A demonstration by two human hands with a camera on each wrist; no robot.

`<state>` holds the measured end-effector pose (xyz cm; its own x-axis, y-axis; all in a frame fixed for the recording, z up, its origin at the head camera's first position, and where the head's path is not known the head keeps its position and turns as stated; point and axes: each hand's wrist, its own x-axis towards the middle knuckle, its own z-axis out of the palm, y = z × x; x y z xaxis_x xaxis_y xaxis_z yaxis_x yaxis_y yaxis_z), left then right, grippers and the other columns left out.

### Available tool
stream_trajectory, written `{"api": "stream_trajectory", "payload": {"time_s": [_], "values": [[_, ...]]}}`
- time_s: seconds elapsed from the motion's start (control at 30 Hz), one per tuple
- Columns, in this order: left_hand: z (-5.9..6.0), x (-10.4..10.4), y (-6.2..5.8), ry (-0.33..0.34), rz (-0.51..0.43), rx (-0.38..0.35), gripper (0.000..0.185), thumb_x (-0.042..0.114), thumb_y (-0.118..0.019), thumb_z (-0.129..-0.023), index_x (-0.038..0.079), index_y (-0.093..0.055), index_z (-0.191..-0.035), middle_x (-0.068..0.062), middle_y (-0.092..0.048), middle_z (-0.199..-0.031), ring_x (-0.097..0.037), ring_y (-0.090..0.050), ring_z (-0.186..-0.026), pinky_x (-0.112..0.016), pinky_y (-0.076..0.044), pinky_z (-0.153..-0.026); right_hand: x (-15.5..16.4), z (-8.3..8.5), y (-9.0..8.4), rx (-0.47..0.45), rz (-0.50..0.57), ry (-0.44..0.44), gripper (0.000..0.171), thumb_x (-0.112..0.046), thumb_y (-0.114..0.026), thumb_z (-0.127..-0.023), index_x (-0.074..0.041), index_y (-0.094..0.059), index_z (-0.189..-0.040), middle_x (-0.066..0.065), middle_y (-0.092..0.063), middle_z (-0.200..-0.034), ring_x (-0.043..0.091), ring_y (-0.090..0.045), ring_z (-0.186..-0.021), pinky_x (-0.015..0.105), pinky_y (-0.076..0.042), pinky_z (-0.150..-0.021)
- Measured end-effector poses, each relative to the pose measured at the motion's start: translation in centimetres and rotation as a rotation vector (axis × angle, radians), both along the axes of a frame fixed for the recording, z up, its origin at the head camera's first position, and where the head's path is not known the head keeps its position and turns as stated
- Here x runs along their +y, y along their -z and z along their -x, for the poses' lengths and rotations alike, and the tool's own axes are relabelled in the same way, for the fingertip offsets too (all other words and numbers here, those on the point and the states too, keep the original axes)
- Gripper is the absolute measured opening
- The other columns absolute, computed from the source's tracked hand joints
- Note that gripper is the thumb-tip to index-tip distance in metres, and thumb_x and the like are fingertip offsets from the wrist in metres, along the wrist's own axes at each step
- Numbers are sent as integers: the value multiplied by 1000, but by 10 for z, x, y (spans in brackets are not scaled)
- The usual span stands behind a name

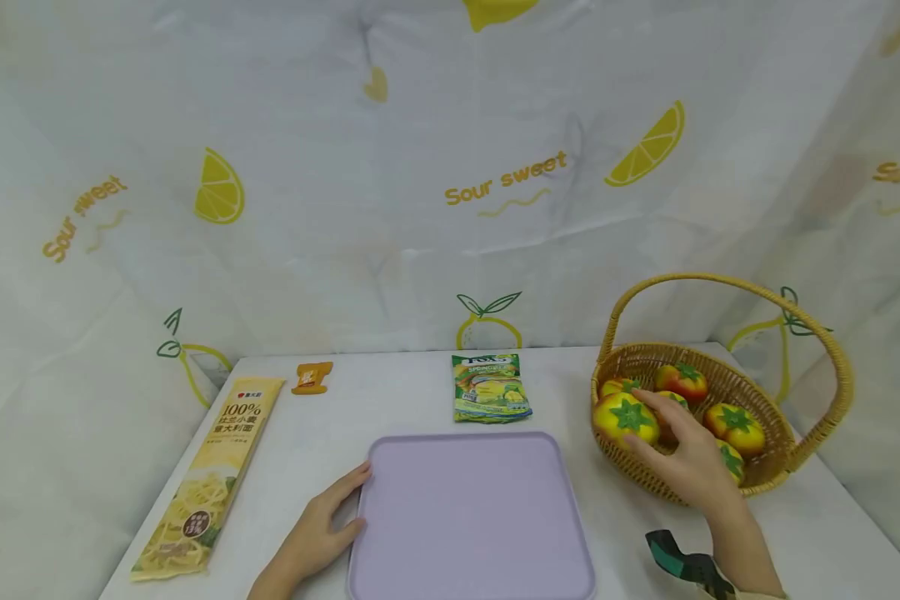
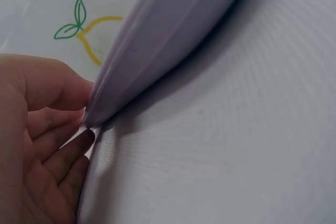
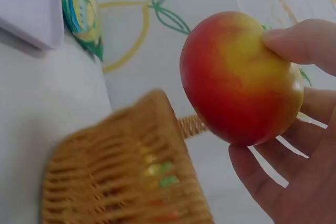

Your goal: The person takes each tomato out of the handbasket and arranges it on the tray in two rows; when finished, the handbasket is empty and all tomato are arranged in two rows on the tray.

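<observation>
In my right hand [image 1: 686, 457] is a yellow-and-red tomato [image 1: 624, 419] with a green star-shaped top, held between thumb and fingertips at the basket's near-left rim. The right wrist view shows this tomato [image 3: 241, 80] with its smooth red side facing the camera. Several similar tomatoes [image 1: 735, 428] lie inside the wicker basket [image 1: 633, 477], partly covered by my hand. My left hand [image 1: 317, 533] rests at the left edge of a pale purple tray [image 1: 468, 517], fingers extended and spread. Close up, the left wrist view shows the fingertips against the tray's rim [image 2: 152, 40].
A green snack packet [image 1: 489, 388] lies behind the tray. On the left are a long pasta packet [image 1: 208, 475] and a small orange-brown packet [image 1: 312, 377]. The basket's tall handle [image 1: 727, 282] arches above its opening. A lemon-print cloth [image 1: 420, 225] hangs behind the white table.
</observation>
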<state>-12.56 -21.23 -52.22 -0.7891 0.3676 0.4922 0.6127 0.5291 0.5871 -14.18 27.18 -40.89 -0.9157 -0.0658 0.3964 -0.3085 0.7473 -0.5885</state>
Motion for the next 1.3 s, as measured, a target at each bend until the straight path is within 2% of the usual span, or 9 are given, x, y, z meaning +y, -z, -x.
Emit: {"api": "stream_trajectory", "payload": {"time_s": [0.13, 0.27, 0.4, 0.6, 0.7, 0.8, 0.97, 1.13, 1.3], "values": [[2, -1, 2, 2, 3, 16, 62, 6, -72, -72, 2, -54, -131, -17, -54, -136, -23, -49, -129, -4, -22, -109, -15, 4, 6, 23, 16, -52, 58, -22, -74, -81, -12, -52, -134, 13, -56, -129, -9, -42, -106, -2, -33, -83], [1, 0, 2, -7, -4, -5, 62, 5, -71, -72, 4, -54, -131, -16, -53, -137, -27, -49, -128, -4, -21, -109, -28, 7, 13, 38, 20, -94, 58, -22, -76, -79, -12, -54, -131, 12, -57, -128, -9, -43, -110, -5, -30, -87], [-2, 3, 1, -16, -1, -38, 61, 6, -71, -73, 5, -53, -132, -15, -52, -138, -31, -49, -127, -4, -21, -109, -42, 8, 20, 39, 37, -151, 57, -20, -78, -77, -8, -57, -128, 11, -59, -126, -9, -46, -107, 2, -43, -83], [-4, 2, -1, -26, 1, -44, 62, 5, -70, -73, 5, -54, -132, -14, -52, -139, -31, -49, -127, -4, -21, -109, -66, 13, 28, -60, 84, -229, 57, -28, -76, -78, -10, -57, -128, 6, -59, -125, 5, -55, -104, 21, -55, -76], [-2, 2, -1, -16, 1, -32, 61, 5, -70, -72, 4, -54, -131, -15, -52, -138, -31, -49, -127, -5, -21, -109, -78, 15, 31, -107, 103, -258, 58, -32, -76, -78, -10, -57, -128, 5, -60, -125, 13, -56, -108, 23, -55, -79], [0, 1, 0, -6, 3, -12, 61, 5, -71, -72, 3, -54, -131, -17, -53, -136, -30, -50, -127, -5, -21, -109, -93, 19, 35, -149, 129, -299, 58, -35, -76, -77, -12, -58, -127, 2, -60, -125, 14, -56, -108, 23, -55, -80], [0, 2, -1, -10, 8, -21, 62, 5, -71, -72, 4, -54, -131, -16, -53, -137, -30, -49, -127, -5, -21, -109, -120, 28, 41, -152, 168, -387, 58, -33, -76, -78, -9, -58, -127, 4, -60, -125, 14, -58, -105, 23, -55, -78], [0, 2, -1, -18, 7, -32, 62, 4, -71, -72, 5, -54, -132, -13, -53, -138, -30, -49, -127, -5, -22, -109, -149, 41, 46, -177, 219, -396, 59, -34, -76, -78, -9, -57, -129, 5, -59, -127, 20, -58, -107, 26, -56, -81], [1, 2, 0, -29, 9, -32, 61, 4, -70, -72, 5, -54, -131, -13, -53, -138, -30, -49, -127, -4, -21, -109, -175, 51, 50, -227, 269, -453, 59, -30, -74, -80, -4, -55, -130, 10, -57, -130, 26, -56, -112, 29, -55, -85]]}}
